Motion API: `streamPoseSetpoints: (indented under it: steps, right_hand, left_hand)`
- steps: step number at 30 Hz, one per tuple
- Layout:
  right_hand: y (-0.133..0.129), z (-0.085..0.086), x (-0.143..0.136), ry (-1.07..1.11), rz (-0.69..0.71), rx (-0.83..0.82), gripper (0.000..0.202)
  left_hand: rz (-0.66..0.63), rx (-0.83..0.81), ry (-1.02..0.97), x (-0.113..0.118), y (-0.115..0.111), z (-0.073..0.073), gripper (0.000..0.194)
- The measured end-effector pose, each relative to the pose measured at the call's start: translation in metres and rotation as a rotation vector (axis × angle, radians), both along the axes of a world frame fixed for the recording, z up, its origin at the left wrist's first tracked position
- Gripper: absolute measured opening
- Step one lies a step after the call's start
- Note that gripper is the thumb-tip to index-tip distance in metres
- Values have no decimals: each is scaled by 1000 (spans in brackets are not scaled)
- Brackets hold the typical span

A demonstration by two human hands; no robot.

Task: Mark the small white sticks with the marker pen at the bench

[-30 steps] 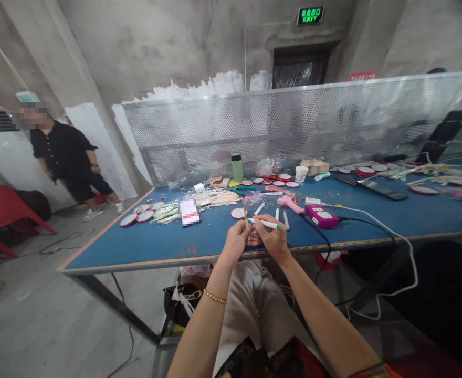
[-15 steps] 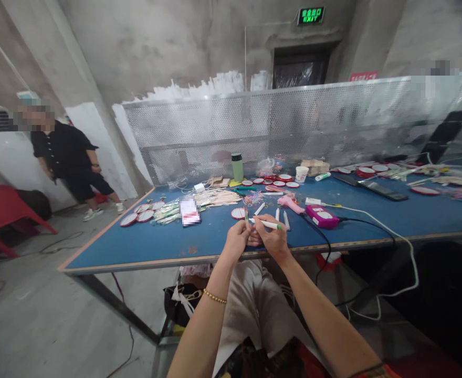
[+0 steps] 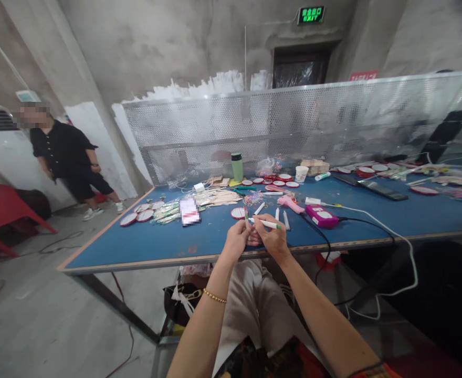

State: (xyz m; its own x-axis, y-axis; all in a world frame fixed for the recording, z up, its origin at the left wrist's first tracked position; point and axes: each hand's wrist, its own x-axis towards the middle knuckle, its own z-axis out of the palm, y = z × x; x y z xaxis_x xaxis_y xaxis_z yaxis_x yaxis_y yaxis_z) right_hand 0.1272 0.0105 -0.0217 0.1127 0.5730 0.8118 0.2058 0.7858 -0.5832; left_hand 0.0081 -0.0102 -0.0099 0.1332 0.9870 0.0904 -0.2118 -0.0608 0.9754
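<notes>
My left hand (image 3: 237,240) is closed around a thin flat stick (image 3: 245,213) with coloured marks, its top pointing up. In my right hand (image 3: 273,239) is a white marker pen (image 3: 268,223) with a green end. The pen's tip points left and meets or nearly meets the stick; I cannot tell which. Both hands are close together over the table's front edge. Just beyond them lie a round white disc with a red rim (image 3: 238,213) and several more white markers (image 3: 286,220).
On the blue table (image 3: 144,247) are wooden sticks (image 3: 223,198), a phone (image 3: 190,212), a green bottle (image 3: 237,168), a paper cup (image 3: 301,174), a pink glue gun (image 3: 292,203) and a purple box (image 3: 322,216) with cables. A person (image 3: 63,152) stands at left.
My hands, the stick and the marker look almost unchanged. Behind the perforated screen at the far right, a head has dropped lower.
</notes>
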Motion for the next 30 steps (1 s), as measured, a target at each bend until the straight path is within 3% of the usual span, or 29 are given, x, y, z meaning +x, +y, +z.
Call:
streamPoseSetpoints:
  steps: [30]
  right_hand:
    - [-4,2,0,-28,8,-13,18]
  left_hand:
    - [-2,10,24,0,2,-1,9]
